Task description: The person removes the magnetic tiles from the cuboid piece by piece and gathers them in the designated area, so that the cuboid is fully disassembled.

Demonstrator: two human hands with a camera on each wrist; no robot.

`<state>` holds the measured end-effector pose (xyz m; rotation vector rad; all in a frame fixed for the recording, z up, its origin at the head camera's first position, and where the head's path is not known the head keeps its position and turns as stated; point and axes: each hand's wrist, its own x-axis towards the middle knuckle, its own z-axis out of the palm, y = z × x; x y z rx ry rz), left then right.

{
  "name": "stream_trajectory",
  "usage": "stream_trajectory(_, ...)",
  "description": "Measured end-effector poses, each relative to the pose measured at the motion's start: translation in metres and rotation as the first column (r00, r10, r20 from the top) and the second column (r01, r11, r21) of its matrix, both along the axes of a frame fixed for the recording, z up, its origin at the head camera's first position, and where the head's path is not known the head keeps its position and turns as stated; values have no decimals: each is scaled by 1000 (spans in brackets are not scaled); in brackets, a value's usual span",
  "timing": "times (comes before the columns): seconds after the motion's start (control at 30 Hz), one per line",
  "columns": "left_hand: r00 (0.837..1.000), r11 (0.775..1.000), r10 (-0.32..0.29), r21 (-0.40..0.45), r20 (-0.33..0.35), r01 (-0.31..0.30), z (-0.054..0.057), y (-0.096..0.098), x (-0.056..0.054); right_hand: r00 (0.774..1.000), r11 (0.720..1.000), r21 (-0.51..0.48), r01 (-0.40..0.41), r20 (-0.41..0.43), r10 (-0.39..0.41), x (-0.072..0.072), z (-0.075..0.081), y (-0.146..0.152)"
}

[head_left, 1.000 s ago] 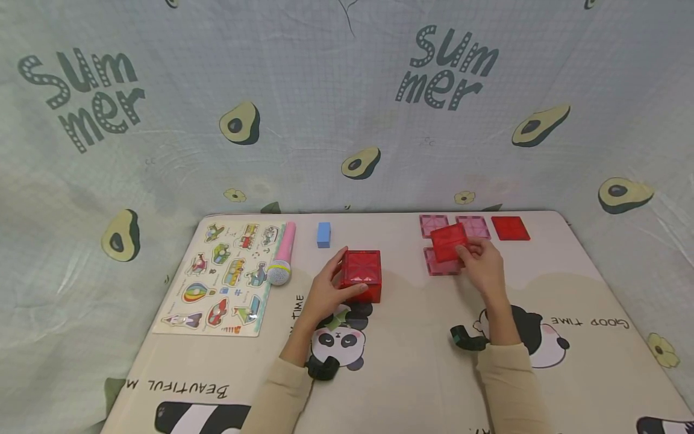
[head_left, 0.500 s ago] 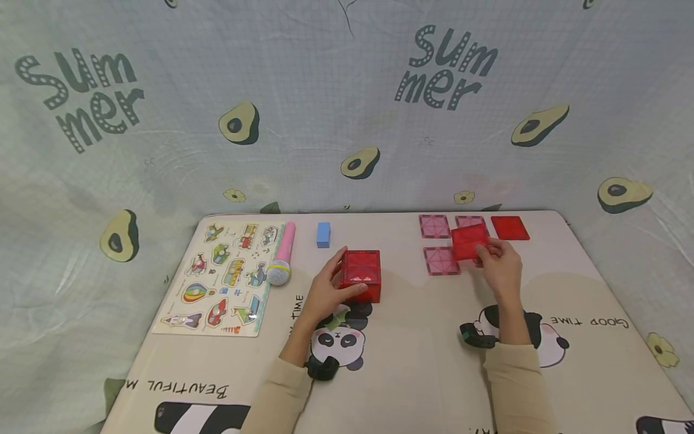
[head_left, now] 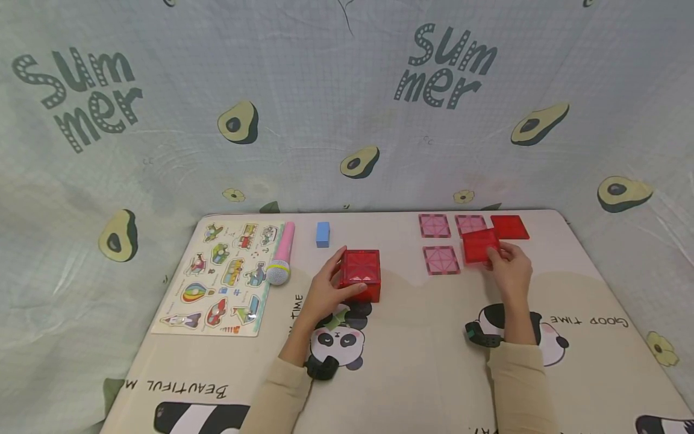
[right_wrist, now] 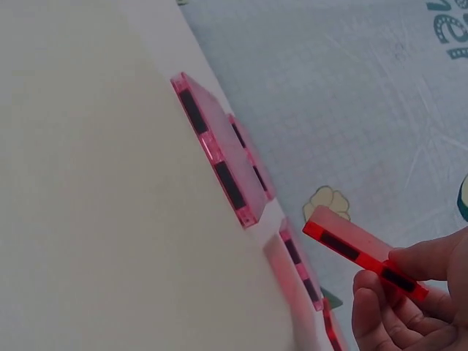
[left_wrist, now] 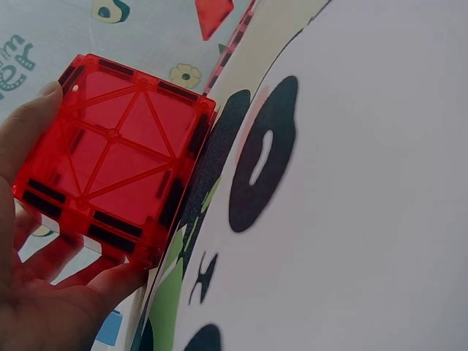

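My left hand (head_left: 323, 294) grips a red box built of magnetic tiles (head_left: 362, 269), standing on the table in the head view. In the left wrist view the thumb lies along one side of the box (left_wrist: 121, 146) and the fingers curl under another. My right hand (head_left: 513, 272) pinches a single red magnetic tile (head_left: 479, 246) by one edge, thumb on one face and fingers behind. The right wrist view shows this red tile (right_wrist: 358, 248) tilted, apart from the pink magnetic tiles (right_wrist: 216, 150). In the head view it overlaps the lower edge of a pink tile (head_left: 470, 223).
Two more pink tiles (head_left: 434, 226) lie left of the held tile, and a flat red tile (head_left: 509, 227) lies at the back right. A blue block (head_left: 323, 235), a pink toy microphone (head_left: 284, 253) and a picture puzzle board (head_left: 217, 277) are on the left.
My right hand has moved right with the red tile, uncovering the front pink tile. My left hand and the red box have stayed in place.
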<state>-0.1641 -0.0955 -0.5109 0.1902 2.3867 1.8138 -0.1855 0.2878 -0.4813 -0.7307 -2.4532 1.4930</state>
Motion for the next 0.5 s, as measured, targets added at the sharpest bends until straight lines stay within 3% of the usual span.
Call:
stream_trajectory(0.3, 1000, 1000, 5, 6, 2, -5, 1, 0, 1, 996, 999, 38, 2, 91, -6, 0, -5, 8)
stream_trajectory(0.5, 1000, 1000, 6, 6, 3, -6, 1, 1, 0, 995, 999, 36, -4, 104, 1, -1, -9, 9)
